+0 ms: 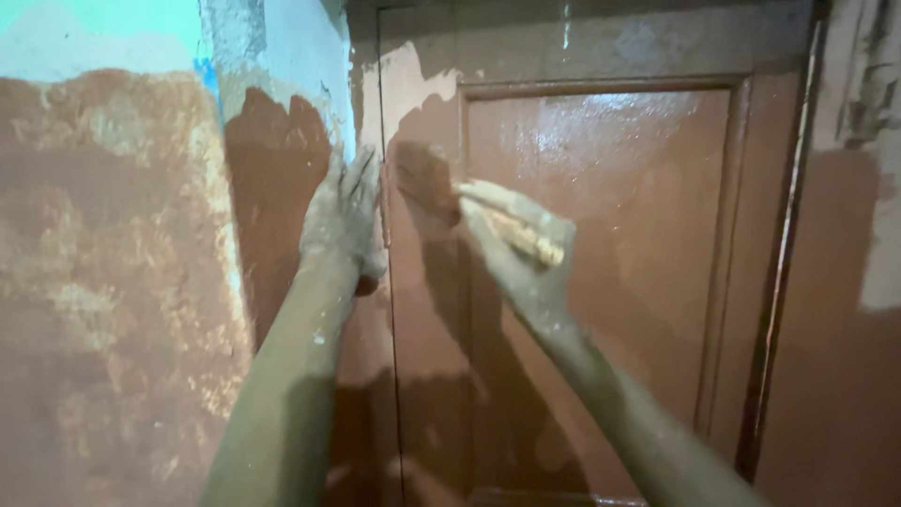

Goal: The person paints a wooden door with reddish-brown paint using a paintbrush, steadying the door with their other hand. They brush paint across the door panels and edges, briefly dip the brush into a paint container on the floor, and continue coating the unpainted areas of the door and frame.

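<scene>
The paintbrush (441, 188) is pinched in the grip of the right hand (521, 249), its pale handle lying across the palm and its dark bristles pressed against the left stile of the door (601, 235), just left of and above that grip.

Far to the left of both grips, a rough wall (103, 282) is seen, brown over most of its height and turquoise along the top, where the brown has not been carried. Nearer, a painted corner strip (272, 169) is covered in brown up to about the height of the left hand, with pale plaster bare above it.

The left hand (343, 221) is laid flat, fingers spread and holding nothing, on the edge where the wall meets the door frame, just left of the bristles. Both hands and forearms are smeared with brown paint.

To the right of the right grip, the recessed door panel is seen glossy and wet, fully coated. Above the grips, the upper left of the stile shows an unpainted pale patch, and the top rail looks dull and greyish, judged to be largely undone. Further right, the right stile appears coated, and the wall beyond (845, 310) is brown low down but pale and flaking higher up.

The work is judged well advanced on the door's middle, with the top rail, the upper corner and the high wall areas left.
</scene>
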Demonstrator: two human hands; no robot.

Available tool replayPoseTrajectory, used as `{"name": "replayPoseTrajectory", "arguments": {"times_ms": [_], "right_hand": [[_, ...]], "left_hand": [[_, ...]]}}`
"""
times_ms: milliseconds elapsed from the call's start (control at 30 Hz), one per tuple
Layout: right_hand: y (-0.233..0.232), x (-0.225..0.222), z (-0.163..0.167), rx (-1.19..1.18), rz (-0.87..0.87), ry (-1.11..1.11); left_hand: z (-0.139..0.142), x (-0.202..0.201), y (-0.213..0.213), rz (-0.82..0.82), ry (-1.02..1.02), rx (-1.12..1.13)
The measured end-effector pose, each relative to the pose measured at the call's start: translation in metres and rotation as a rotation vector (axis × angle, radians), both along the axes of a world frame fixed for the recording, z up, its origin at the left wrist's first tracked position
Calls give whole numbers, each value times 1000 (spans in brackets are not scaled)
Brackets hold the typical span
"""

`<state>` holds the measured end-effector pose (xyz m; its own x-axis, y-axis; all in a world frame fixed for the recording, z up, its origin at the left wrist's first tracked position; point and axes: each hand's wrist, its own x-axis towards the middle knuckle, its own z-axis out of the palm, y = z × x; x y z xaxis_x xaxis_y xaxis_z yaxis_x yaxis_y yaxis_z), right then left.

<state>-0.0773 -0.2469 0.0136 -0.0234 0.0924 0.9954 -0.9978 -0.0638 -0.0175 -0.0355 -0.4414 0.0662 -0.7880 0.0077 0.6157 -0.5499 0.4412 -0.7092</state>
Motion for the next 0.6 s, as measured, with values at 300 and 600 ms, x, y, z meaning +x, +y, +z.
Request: {"name": "replayPoseTrajectory", "arguments": {"times_ms": [300, 600], "right_hand": [[1, 15, -1, 48, -35, 30], [-14, 7, 6, -16, 55, -189]], "left_hand": [[5, 11, 9, 28, -86, 57], [7, 8, 6, 58, -62, 19]]}}
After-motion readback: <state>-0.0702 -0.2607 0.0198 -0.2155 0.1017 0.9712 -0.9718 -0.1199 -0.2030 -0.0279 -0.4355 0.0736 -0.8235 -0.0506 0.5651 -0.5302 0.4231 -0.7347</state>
